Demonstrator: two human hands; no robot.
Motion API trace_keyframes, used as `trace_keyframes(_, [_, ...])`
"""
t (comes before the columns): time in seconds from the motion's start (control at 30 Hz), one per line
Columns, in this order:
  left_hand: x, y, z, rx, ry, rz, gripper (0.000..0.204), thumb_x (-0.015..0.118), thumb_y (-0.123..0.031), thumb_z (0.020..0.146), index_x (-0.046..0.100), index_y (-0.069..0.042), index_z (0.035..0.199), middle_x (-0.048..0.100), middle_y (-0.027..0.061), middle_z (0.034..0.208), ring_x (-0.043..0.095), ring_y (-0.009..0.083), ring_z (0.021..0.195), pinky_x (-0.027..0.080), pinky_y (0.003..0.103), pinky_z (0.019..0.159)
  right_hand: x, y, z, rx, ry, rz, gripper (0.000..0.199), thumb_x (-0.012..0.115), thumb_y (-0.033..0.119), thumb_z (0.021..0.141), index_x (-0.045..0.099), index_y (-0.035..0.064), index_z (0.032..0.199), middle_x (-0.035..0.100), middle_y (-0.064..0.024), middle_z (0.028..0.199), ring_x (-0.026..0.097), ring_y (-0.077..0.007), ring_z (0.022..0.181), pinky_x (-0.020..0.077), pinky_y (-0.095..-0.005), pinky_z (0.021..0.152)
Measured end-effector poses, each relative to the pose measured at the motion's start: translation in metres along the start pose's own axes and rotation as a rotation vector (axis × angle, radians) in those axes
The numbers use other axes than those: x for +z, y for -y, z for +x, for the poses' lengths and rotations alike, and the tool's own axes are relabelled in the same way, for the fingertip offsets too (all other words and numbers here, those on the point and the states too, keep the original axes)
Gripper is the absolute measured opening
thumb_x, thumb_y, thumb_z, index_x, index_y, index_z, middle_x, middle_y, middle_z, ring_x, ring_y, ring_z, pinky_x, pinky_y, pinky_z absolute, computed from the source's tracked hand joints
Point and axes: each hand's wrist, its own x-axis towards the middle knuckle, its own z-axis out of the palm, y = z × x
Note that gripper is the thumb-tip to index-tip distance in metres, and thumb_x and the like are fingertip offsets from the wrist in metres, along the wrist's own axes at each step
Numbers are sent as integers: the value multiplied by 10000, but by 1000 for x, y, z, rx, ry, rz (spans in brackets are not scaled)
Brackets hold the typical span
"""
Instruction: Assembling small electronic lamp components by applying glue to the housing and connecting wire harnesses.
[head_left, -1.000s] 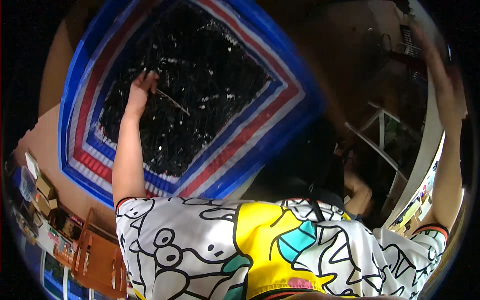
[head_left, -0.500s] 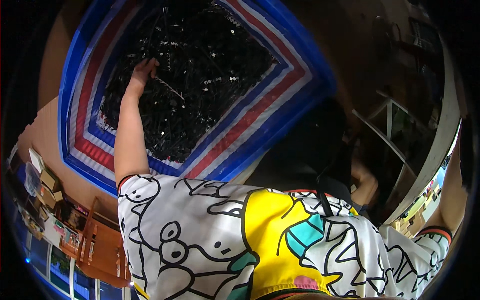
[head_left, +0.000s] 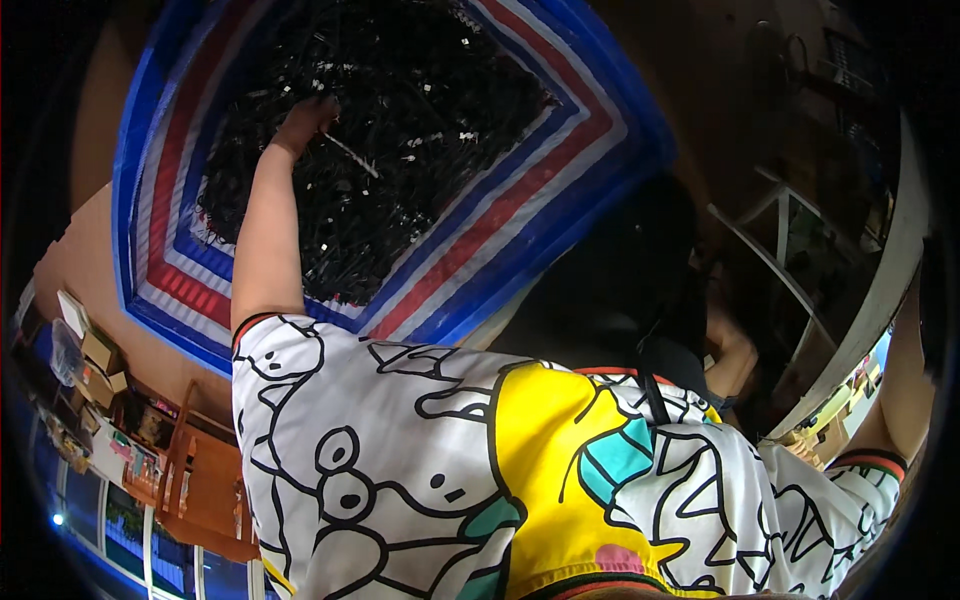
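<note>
Wearing, nearest the camera: my shirt [head_left: 500,470], white with black cartoon outlines and yellow and teal patches, fills the lower part of the view.
Right arm: it leaves the picture at the right edge; my right hand is out of sight, so I cannot tell what its fingers do.
Left arm: it stretches up and away from the sleeve, bare from the shoulder.
Left hand [head_left: 305,120]: it rests on the heap, fingers curled down into it. Whether they have closed on a piece I cannot tell; the tips are buried.
Heap of black pieces [head_left: 400,130]: a tangled pile of thin dark parts with small white flecks, lying in the middle of the sheet, right under my left hand.
Striped sheet [head_left: 560,170]: blue, red and white bands frame the heap on all sides.
Farther off, left: small cardboard boxes [head_left: 90,345] on a surface and a wooden chair [head_left: 200,480].
Farther off, right: a white frame rack [head_left: 790,250] in the dark.
</note>
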Motion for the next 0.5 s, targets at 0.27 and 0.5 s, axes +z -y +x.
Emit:
trace_keyframes(0.27, [12, -18, 0, -7, 5, -105, 315, 500, -347, 835, 572, -52, 755, 475, -3, 583, 420, 99, 587, 309, 244, 588, 49, 26, 14, 24, 44, 231, 326, 533, 123, 821, 494, 26, 1130, 562, -167, 1049, 568, -280, 923, 449, -331, 807])
trace_keyframes(0.5, [18, -11, -19, -103, -87, -299, 278, 502, -356, 826, 577, -91, 789, 457, -18, 571, 409, 93, 572, 286, 238, 554, 250, 68, 48, 554, 509, 948, 418, 517, 380, 811, 615, -20, 882, 594, -196, 930, 565, -319, 908, 443, -406, 772])
